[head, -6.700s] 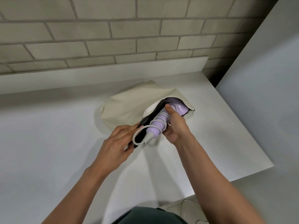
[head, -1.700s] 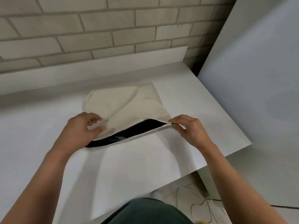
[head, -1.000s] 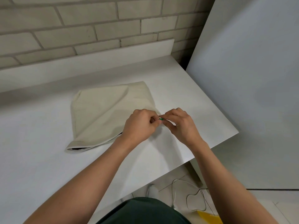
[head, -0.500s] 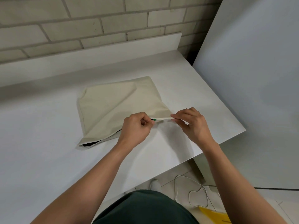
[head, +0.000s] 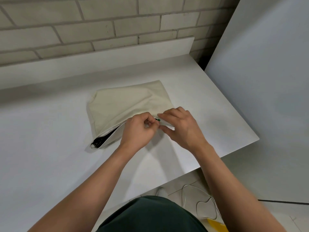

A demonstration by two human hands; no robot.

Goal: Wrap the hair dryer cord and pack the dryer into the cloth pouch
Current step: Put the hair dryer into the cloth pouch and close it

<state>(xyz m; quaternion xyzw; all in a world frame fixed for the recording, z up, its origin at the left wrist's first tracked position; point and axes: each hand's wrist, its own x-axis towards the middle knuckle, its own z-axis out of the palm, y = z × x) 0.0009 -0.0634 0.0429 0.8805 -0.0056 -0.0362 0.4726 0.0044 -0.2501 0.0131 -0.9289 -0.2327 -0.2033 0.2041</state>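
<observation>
On the white table (head: 50, 148), backed by a brick wall (head: 100, 22), with a white panel (head: 267, 81) past its right edge, I see the cloth pouch (head: 127, 104) lying flat, nearer the right edge. My left hand (head: 138, 131) pinches the green zip pull (head: 158, 120) on the pouch's near side with curled fingers. My right hand (head: 182, 126) grips the pouch's corner just beside it.

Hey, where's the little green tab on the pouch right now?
In the head view, the green tab sits at the near-right corner of the cloth pouch, between the left hand and the right hand.
</observation>
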